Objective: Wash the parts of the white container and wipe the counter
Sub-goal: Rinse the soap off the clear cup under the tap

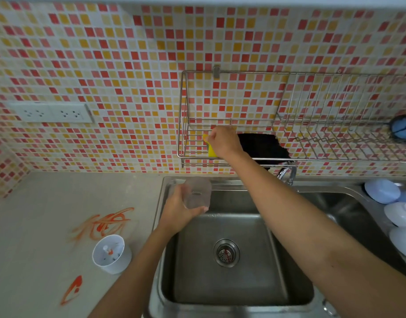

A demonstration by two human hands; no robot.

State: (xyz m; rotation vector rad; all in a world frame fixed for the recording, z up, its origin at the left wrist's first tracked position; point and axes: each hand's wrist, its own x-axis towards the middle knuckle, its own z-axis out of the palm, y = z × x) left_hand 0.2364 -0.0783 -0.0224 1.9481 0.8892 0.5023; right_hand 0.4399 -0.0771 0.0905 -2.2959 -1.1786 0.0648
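Observation:
My left hand (179, 212) holds a clear plastic lid (197, 192) over the back left corner of the steel sink (275, 285). My right hand (223, 141) reaches up into the wire wall rack (186, 115) and pinches a yellow sponge (210, 149) that lies on the rack's shelf. The white container base (111, 253) stands upright on the counter (48, 203) left of the sink, with small bits of residue inside. Orange-red sauce smears (105, 224) mark the counter behind the container, and another smear (72, 290) lies in front of it.
A black cloth (264, 146) lies in the rack right of the sponge. The tap (287, 173) rises behind the sink. A blue scrubber (403, 129) hangs at the rack's right end. Several pale upturned bowls (382, 191) sit right of the sink. A wall socket (52, 113) is at left.

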